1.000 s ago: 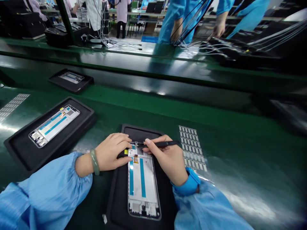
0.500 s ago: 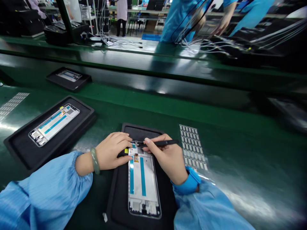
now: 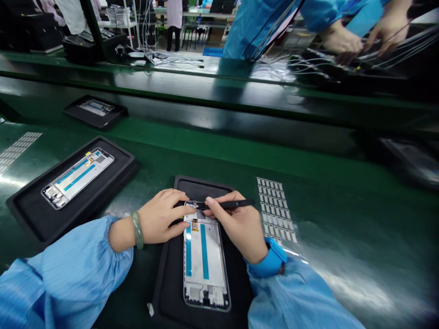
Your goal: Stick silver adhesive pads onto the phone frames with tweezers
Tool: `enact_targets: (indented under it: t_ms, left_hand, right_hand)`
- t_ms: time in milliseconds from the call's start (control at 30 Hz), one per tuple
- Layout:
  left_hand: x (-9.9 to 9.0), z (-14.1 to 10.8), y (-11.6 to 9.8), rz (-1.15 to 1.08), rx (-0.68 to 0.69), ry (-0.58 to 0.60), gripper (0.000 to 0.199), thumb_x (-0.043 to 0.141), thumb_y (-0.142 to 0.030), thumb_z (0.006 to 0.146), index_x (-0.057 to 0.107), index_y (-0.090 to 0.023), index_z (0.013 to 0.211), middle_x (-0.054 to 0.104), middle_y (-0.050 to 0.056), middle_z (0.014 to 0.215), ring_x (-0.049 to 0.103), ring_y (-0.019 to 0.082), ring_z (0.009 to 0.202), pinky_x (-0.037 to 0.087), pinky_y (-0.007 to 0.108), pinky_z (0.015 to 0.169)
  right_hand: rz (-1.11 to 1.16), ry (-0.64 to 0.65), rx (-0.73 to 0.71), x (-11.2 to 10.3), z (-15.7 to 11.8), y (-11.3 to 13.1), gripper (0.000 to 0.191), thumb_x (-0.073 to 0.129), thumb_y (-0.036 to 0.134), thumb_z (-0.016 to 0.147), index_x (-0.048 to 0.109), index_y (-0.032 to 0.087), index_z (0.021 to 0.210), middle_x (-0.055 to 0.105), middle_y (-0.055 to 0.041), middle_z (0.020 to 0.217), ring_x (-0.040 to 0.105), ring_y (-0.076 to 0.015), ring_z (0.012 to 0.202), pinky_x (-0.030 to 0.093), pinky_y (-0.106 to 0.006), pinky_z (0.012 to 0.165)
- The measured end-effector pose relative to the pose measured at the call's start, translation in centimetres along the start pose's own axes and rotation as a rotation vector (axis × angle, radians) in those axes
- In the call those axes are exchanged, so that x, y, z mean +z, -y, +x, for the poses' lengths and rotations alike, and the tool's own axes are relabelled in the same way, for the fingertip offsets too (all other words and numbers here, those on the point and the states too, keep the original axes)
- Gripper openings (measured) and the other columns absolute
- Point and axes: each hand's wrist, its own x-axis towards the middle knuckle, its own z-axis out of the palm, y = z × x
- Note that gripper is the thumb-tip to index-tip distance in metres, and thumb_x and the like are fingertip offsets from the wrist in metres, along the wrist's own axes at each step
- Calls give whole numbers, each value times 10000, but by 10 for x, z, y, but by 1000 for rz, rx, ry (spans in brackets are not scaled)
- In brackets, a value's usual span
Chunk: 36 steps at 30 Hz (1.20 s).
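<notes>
Between the thumb and fingertips of the right hand (image 3: 242,228), the grip is closed on black tweezers (image 3: 238,204), their tips down at the top end of a phone frame (image 3: 214,258). The left hand (image 3: 159,218) is loosely open, holding nothing up, its fingertips on the frame's upper left edge. Two blue strips (image 3: 204,251) and a small orange flex piece (image 3: 195,225) already lie on the frame. Work at the top end looks unfinished, since the tips are down among the small parts; how much is left, I cannot tell.

The frame lies in a black tray (image 3: 168,278) on the green desk (image 3: 164,146). Just beside, to the right, is a sheet of small pale pieces (image 3: 276,208); to the left, a second tray (image 3: 25,212) carries a similar frame (image 3: 78,178), and a smaller-looking tray (image 3: 120,114) sits behind it. Across the raised ledge (image 3: 164,82), a co-worker's hands (image 3: 343,41) are among white cables (image 3: 308,66).
</notes>
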Motion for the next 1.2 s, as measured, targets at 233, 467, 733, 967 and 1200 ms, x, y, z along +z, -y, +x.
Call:
enact_targets:
  t_ms: [233, 467, 733, 967, 1200]
  left_hand:
    - [-1, 5, -27, 195, -108, 91, 423, 468, -446, 883, 528, -155, 1183, 528, 154, 1219, 442, 312, 1197, 315, 543, 1011]
    - [10, 6, -46, 313, -218, 70, 416, 478, -412, 883, 516, -138, 1194, 509, 168, 1282, 420, 302, 1238, 297, 531, 1035]
    - [10, 2, -44, 259, -251, 45, 417, 476, -447, 873, 509, -176, 1188, 502, 141, 1285, 397, 284, 1252, 265, 553, 1042]
    - [11, 2, -43, 254, -246, 43, 476, 449, -457, 886, 467, -172, 1267, 491, 143, 1292, 392, 285, 1251, 240, 559, 1052]
    - [12, 2, -42, 257, -245, 43, 500, 447, -466, 882, 475, -149, 1268, 494, 149, 1287, 393, 288, 1251, 238, 539, 1064]
  right_hand:
    - [-326, -32, -288, 0, -4, -2, 177, 613, 382, 809, 582, 216, 754, 668, -17, 666, 659, -173, 614, 501, -274, 568]
    - [43, -142, -173, -3, 10, 1, 212, 687, 374, 753, 560, 204, 774, 652, -26, 732, 676, -190, 638, 563, -303, 585]
    - [350, 93, -35, 9, 28, 1, 283, 699, 385, 736, 498, 206, 822, 632, -12, 815, 668, -169, 771, 584, -329, 707]
    - [217, 125, -69, 5, 28, -7, 225, 643, 351, 780, 475, 204, 810, 651, -31, 781, 665, -174, 728, 546, -330, 709]
    - [113, 153, -117, 5, 26, -7, 190, 607, 340, 803, 471, 208, 817, 662, -51, 807, 668, -195, 756, 519, -332, 699]
